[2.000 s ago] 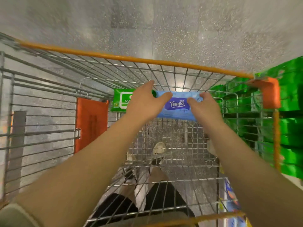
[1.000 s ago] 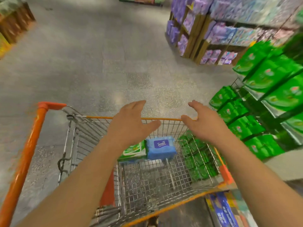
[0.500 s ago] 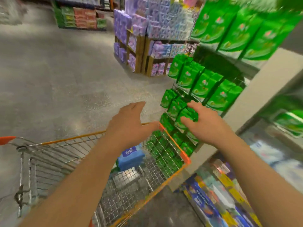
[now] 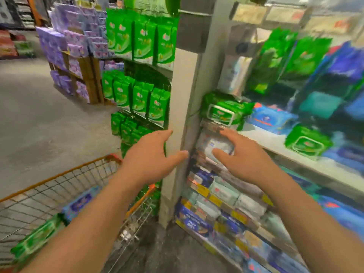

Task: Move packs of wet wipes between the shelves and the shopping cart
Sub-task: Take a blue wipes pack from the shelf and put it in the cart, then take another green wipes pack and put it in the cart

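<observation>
Both hands are stretched forward with spread fingers and hold nothing. My left hand [image 4: 151,154] hovers in front of the pale shelf post [image 4: 177,107]. My right hand [image 4: 242,156] reaches toward a whitish wipes pack [image 4: 210,143] on the shelf under a green wipes pack [image 4: 222,111]. The orange-rimmed wire cart [image 4: 59,175] stands at lower left. Inside it lie a blue wipes pack [image 4: 78,203] and a green wipes pack [image 4: 37,241].
The shelving on the right carries blue wipes packs [image 4: 269,119], another green pack [image 4: 307,142] and rows of mixed packs lower down. Hanging green packs [image 4: 143,42] fill the rack left of the post. Purple goods on pallets [image 4: 67,50] stand across the grey floor.
The view has swung up and right from the cart to the shelves. Both hands let go of the blue pack, which now lies in the cart, and moved toward the shelf.
</observation>
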A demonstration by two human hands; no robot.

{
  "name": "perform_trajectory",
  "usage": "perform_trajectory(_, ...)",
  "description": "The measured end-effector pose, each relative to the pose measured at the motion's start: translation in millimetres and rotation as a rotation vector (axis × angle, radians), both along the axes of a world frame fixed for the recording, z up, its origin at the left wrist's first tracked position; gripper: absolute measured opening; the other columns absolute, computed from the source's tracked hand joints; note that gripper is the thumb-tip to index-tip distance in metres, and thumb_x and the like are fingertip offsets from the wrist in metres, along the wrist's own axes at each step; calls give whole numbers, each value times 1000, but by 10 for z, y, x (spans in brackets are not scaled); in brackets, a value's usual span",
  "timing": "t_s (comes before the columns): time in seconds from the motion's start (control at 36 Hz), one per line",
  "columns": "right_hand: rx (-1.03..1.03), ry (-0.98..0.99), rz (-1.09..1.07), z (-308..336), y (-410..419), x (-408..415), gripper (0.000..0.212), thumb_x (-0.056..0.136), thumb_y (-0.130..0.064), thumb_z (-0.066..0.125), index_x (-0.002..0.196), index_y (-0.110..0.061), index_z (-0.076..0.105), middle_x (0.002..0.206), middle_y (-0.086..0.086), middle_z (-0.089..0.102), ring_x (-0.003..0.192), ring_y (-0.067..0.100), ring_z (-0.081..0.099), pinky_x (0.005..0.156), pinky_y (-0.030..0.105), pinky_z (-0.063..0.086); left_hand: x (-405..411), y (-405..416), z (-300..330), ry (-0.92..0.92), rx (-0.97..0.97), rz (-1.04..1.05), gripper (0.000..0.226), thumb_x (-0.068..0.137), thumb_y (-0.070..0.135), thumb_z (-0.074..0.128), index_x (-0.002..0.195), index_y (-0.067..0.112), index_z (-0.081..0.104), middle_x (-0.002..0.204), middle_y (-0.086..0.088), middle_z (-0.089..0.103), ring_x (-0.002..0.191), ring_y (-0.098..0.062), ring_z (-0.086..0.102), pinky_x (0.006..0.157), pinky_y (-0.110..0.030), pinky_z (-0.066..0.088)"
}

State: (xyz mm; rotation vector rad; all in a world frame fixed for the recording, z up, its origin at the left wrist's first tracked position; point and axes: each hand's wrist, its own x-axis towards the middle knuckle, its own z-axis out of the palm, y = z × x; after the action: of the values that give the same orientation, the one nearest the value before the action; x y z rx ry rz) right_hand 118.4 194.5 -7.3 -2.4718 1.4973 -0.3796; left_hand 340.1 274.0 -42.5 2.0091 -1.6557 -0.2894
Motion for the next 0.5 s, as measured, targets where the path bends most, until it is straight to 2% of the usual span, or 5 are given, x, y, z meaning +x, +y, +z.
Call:
perform_trajectory(0.08, 0, -9, -72, -12, -18, -530, 65, 97, -45, 59, 154, -21, 38, 161, 2, 37, 147, 19, 34, 113, 24, 23, -439, -178, 7, -20, 3, -61, 96, 81, 83, 49, 159, 30, 30, 163, 6, 34, 150, -15, 31, 121, -41, 32)
perform_trajectory(0.25, 10, -41, -216, -115, -31, -1484, 67, 96, -49, 57, 155, -24, 37, 164, -1, 31, 150, 19, 30, 120, 29, 21, -1310, -443, 75, -52, 11, -210, 85, 89, 73, 53, 159, 31, 30, 162, 6, 35, 147, -16, 33, 116, -36, 32)
perform_trajectory(0.31, 28, -71, -270, -139, -7, -1758, 67, 96, -50, 57, 154, -24, 38, 162, -2, 35, 147, 21, 35, 118, 32, 25, -1538, -533, 61, -42, 15, -246, 87, 85, 78, 52, 158, 34, 31, 162, 8, 36, 146, -16, 37, 116, -40, 37)
perform_trajectory(0.39, 54, -106, -336, -138, 65, -2099, 61, 97, -48, 57, 151, -25, 41, 154, -3, 44, 138, 23, 44, 108, 32, 35, -1822, -623, 42, -11, 17, -278, 95, 74, 85, 47, 155, 39, 34, 160, 11, 39, 143, -13, 40, 114, -42, 41)
perform_trajectory(0.5, 85, -116, -399, -178, 95, -2431, 64, 98, -49, 55, 155, -27, 35, 162, -7, 34, 147, 15, 33, 115, 29, 28, -2074, -696, 47, -28, 23, -332, 84, 85, 77, 53, 157, 42, 29, 163, 15, 32, 149, -10, 31, 117, -40, 36)
